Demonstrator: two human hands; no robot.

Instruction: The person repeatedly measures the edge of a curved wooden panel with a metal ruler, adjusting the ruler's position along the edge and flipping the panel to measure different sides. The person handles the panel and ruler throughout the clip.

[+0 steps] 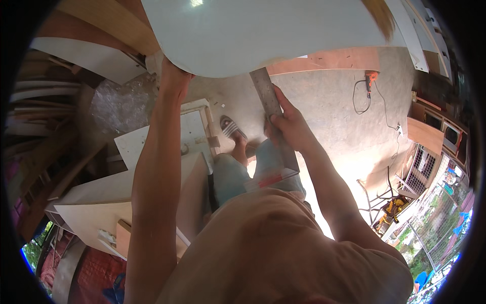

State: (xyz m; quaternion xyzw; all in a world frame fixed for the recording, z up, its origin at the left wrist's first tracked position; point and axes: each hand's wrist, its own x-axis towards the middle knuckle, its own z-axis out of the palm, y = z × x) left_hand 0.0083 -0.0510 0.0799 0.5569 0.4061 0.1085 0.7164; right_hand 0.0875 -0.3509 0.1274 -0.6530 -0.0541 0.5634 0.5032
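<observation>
A large pale panel [243,34] with a glossy face and a rounded corner fills the top of the view. My left hand [175,78] is at that corner, its fingers mostly hidden beneath the edge. In my right hand [288,127] is a long, flat grey strip [262,85], with my thumb across its face. The strip's far end meets or passes under the panel's near edge. Whether it is wood or metal, I cannot tell. A blurred red-and-white piece [273,179] shows by its near end, above my thighs.
An orange corded power tool [370,83] lies on the concrete floor [322,95] to the right. Clear plastic wrap [121,106] lies at left, near stacked boards [38,95]. White cabinet parts [95,216] stand close on my left. Yellow tools [393,209] sit at lower right.
</observation>
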